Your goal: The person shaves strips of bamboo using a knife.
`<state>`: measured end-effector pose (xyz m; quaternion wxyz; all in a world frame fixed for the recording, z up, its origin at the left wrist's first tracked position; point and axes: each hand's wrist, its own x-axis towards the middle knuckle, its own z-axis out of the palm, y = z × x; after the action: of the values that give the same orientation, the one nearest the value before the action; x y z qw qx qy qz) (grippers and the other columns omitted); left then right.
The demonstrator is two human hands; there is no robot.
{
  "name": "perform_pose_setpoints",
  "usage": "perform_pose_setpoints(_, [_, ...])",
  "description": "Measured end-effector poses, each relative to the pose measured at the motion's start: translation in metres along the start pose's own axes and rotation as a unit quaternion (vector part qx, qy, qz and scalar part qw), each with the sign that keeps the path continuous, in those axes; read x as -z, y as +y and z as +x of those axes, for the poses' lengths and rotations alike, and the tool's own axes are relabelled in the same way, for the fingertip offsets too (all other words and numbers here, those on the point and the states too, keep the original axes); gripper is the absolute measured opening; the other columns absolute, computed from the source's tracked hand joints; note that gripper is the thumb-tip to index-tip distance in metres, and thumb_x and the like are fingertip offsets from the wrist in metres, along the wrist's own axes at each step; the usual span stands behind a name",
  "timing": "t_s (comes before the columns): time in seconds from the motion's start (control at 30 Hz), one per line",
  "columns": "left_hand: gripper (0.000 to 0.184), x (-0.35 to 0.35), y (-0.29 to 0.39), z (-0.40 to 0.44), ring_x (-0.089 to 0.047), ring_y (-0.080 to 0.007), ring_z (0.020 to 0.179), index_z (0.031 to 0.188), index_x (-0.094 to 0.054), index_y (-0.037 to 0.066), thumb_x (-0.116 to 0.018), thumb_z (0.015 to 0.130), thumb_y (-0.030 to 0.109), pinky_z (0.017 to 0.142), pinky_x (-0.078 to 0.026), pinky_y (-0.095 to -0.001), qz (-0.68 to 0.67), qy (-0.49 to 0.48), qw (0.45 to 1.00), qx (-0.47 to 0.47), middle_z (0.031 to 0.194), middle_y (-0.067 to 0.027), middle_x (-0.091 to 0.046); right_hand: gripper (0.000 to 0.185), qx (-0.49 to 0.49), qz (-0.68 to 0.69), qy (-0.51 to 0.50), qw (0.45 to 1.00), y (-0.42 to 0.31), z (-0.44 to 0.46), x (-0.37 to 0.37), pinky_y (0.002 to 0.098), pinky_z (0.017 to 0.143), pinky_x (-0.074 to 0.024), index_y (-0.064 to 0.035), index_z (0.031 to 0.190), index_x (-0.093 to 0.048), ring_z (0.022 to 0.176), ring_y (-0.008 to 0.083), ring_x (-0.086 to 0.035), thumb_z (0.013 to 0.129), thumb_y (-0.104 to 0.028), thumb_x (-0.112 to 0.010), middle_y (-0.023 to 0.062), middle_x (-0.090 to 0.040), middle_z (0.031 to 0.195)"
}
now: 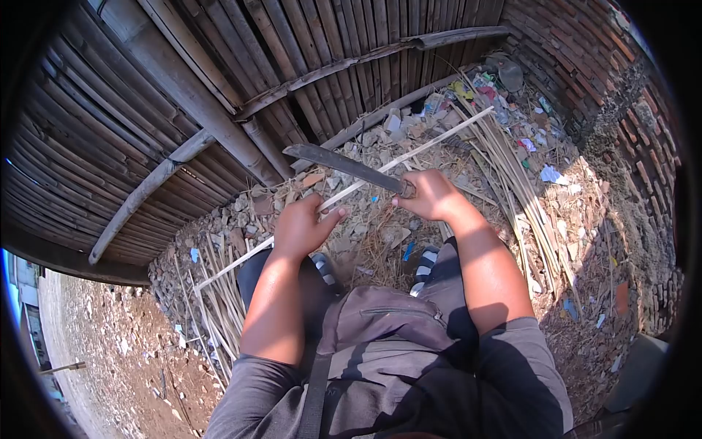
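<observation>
Bamboo-slat wall [322, 44], weathered brown, from nine round to one o'clock, braced with round poles; brick wall [563, 58], reddish and rough, from one to four o'clock; rubble ground [365, 146] between. Clock bearings taken from mid-view, twelve at top.

Left hand [295, 225], at nine o'clock: grasps a pale strip, back of the hand uppermost, thumb pointing toward the blade.

Right hand [431, 194], at two to three o'clock: closed round the handle of a machete, thumb and fingers bunched at the base of the blade.

Pale strip [431, 145], one, long and narrow: runs aslant from eight o'clock, under the left hand, to two o'clock.

Machete [344, 164], one, dark blade: points toward ten to eleven o'clock and crosses over the strip between the hands. Contact between blade and strip: cannot tell.

Sandals [425, 265], pair, dark with light bands: at seven and four o'clock, below the hands.

Waist bag [395, 314], one, black: at five o'clock, across the lap, with strap [314, 399] toward six to seven.

Loose strips, right-hand lot [537, 219], many, pale and slender: at three o'clock, laid roughly side by side on the rubble.

Loose strips, left-hand lot [227, 307]: at eight o'clock, beside the knee.

Litter [486, 91], assorted scraps, yellow, red, green and white: at one to two o'clock, near the meeting of the walls.

Sunlit earth [124, 351], brown, stony: at eight o'clock, well out from the hands.
</observation>
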<state>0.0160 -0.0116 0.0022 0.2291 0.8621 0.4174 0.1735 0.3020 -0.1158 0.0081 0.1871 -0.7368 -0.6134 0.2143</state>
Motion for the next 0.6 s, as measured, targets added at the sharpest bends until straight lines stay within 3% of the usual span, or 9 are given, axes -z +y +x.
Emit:
perform_pose_setpoints(0.07, [0.055,0.006,-0.007,-0.002,-0.069,-0.0421,0.072,0.089,-0.067,0.003,-0.077,0.087,0.057,0.066,-0.052,-0.0509,0.013,-0.009,1.000,0.016,0.070,-0.0188,-0.066,0.051,0.041,-0.028,0.016,0.999,0.007,0.004,-0.004,0.0457,0.083,-0.0554,-0.0024,0.111,-0.074,0.089,0.0405,-0.072,0.083,-0.043,-0.085,0.0231,-0.074,0.094])
perform_pose_setpoints(0.17, [0.053,0.015,-0.016,-0.004,-0.067,-0.0407,0.069,0.087,-0.066,0.003,-0.078,0.086,0.054,0.065,-0.051,-0.0491,-0.015,0.018,0.999,0.036,0.068,-0.0173,-0.065,0.057,-0.048,-0.018,0.110,0.993,0.035,0.011,0.009,0.0454,0.093,-0.0548,-0.0023,0.118,-0.072,0.103,0.0402,-0.072,0.083,-0.046,-0.084,0.0248,-0.074,0.103])
perform_pose_setpoints(0.27, [0.053,0.015,-0.014,-0.001,-0.067,-0.0393,0.068,0.085,-0.066,0.002,-0.080,0.085,0.053,0.064,-0.051,-0.0478,-0.022,0.031,0.999,0.038,0.067,-0.0165,-0.064,0.063,-0.125,0.134,0.135,0.974,0.070,0.012,0.019,0.0452,0.096,-0.0537,0.0013,0.122,-0.070,0.109,0.0408,-0.070,0.085,-0.048,-0.082,0.0264,-0.074,0.112])
perform_pose_setpoints(0.4, [0.054,0.006,-0.007,0.002,-0.067,-0.0395,0.069,0.086,-0.066,0.002,-0.079,0.085,0.055,0.064,-0.051,-0.0486,-0.024,0.027,0.999,0.026,0.068,-0.0173,-0.064,0.057,-0.060,0.070,0.158,0.983,0.072,0.008,0.007,0.0444,0.093,-0.0547,-0.0009,0.119,-0.071,0.106,0.0395,-0.072,0.084,-0.045,-0.082,0.0246,-0.075,0.107])
perform_pose_setpoints(0.5, [0.055,-0.002,-0.001,0.002,-0.067,-0.0403,0.070,0.087,-0.067,0.002,-0.078,0.085,0.056,0.065,-0.051,-0.0494,-0.016,0.016,1.000,0.010,0.068,-0.0177,-0.065,0.050,-0.096,0.033,0.022,0.995,0.018,0.001,0.012,0.0450,0.090,-0.0553,-0.0056,0.116,-0.073,0.102,0.0399,-0.072,0.085,-0.043,-0.081,0.0220,-0.075,0.102])
perform_pose_setpoints(0.53, [0.056,-0.002,-0.001,0.001,-0.068,-0.0405,0.070,0.087,-0.067,0.002,-0.078,0.085,0.057,0.066,-0.052,-0.0497,-0.013,0.007,1.000,0.013,0.068,-0.0177,-0.064,0.045,-0.033,0.011,0.037,0.999,0.012,-0.001,0.002,0.0459,0.089,-0.0556,-0.0083,0.113,-0.074,0.100,0.0411,-0.071,0.085,-0.043,-0.080,0.0202,-0.074,0.099])
perform_pose_setpoints(0.6, [0.057,-0.001,-0.001,0.000,-0.068,-0.0409,0.070,0.087,-0.067,0.002,-0.078,0.085,0.058,0.066,-0.052,-0.0501,-0.007,-0.010,1.000,0.019,0.068,-0.0177,-0.064,0.043,-0.007,-0.044,-0.011,0.999,-0.008,-0.003,-0.002,0.0460,0.090,-0.0558,-0.0094,0.113,-0.074,0.099,0.0416,-0.071,0.086,-0.043,-0.081,0.0195,-0.075,0.098])
